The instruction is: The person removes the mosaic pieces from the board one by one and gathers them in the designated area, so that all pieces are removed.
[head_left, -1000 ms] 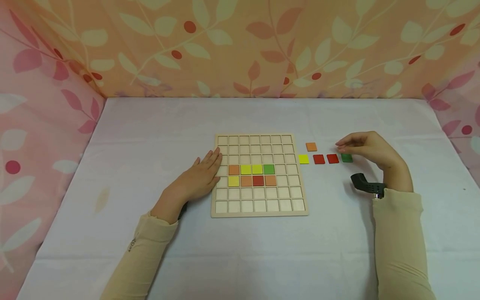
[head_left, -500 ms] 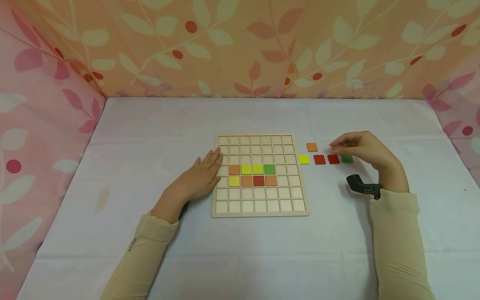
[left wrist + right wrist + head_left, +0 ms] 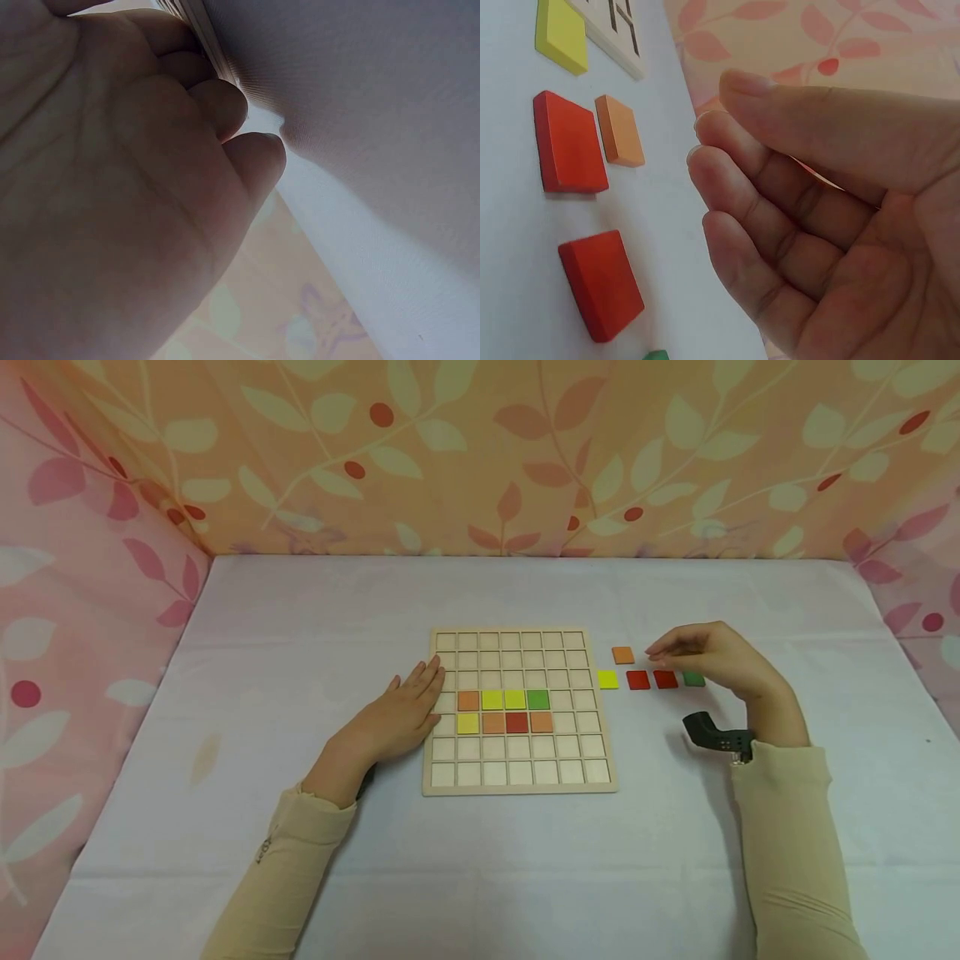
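Observation:
A wooden grid board (image 3: 520, 789) lies mid-table with two rows of coloured tiles in its cells. The left hand (image 3: 393, 720) rests along the board's left edge; in the left wrist view its fingers (image 3: 217, 109) are against that edge. Above the table, right of the board, hovers the right hand (image 3: 716, 656), holding nothing. Under and beside it lie an orange tile (image 3: 623, 655), a yellow tile (image 3: 607, 680), two red tiles (image 3: 638, 680) and a green tile (image 3: 694, 679). The right wrist view shows the thumb apart from the bent fingers, with a red tile (image 3: 604, 285) nearby.
A white cloth (image 3: 480, 877) covers the table. Patterned fabric (image 3: 480, 460) stands behind it and at both sides. A black wrist device (image 3: 716, 735) sits below the right hand.
The right hand has moved left, from over the green tile to above the red tiles, close to the orange one. The left hand and the tiles have not visibly moved.

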A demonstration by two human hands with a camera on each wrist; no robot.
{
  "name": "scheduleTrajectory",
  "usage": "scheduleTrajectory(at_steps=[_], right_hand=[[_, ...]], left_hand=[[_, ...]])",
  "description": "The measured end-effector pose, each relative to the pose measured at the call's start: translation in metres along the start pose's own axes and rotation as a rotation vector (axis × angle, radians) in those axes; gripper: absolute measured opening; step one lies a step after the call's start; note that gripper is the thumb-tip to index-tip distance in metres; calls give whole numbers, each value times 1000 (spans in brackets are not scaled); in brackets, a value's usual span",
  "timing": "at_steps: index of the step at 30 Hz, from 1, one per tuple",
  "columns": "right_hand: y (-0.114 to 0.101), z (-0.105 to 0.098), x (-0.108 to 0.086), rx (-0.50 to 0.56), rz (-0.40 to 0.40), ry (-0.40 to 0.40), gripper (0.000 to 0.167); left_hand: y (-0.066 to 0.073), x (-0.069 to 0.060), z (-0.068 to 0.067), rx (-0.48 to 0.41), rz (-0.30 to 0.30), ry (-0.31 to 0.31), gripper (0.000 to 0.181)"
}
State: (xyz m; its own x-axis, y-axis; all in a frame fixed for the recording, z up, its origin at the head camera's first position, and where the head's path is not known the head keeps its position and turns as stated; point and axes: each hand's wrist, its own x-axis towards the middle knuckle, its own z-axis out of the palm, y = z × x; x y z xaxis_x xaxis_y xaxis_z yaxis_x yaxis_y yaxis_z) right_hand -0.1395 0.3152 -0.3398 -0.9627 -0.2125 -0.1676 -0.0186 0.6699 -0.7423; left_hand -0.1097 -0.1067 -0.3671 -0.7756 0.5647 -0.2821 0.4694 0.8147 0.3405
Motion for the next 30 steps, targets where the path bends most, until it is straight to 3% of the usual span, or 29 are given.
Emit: scheduleTrajectory(at_steps=[10, 21, 30], right_hand=[[-10, 6, 7, -18, -1, -59, 22], [-15, 21, 8, 21, -67, -157, 21], [-37, 35, 17, 33, -142, -207, 17]], left_hand=[[-4, -2, -1, -3, -8, 10, 64], [-3, -1, 5, -30, 8, 8, 64], [-2, 0, 1, -7, -3, 10, 63]])
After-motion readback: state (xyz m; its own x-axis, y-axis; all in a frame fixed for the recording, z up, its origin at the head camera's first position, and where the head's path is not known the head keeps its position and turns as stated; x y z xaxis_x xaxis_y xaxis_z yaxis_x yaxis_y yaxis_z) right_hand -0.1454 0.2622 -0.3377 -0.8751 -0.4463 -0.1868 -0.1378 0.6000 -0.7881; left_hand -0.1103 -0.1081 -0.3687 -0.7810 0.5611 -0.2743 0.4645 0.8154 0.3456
